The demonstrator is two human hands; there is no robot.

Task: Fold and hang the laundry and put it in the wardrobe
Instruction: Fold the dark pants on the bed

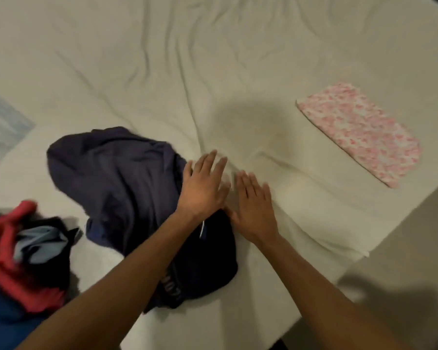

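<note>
a dark navy garment (pixel 116 188) is seen crumpled in a loose heap on the white bed sheet (pixel 162 72), left of centre. its near end is bunched, darker, and marked with a band of pale lettering too blurred to be read; a thin white cord is seen on it. a pink and white patterned cloth (pixel 359 132) is laid flat on the sheet well apart to the right, folded into a neat long rectangle and set at a slant near the bed's edge. a jumbled pile of laundry (pixel 23 248), red, pale blue and black, is heaped at the left edge, just beside the navy garment.
</note>
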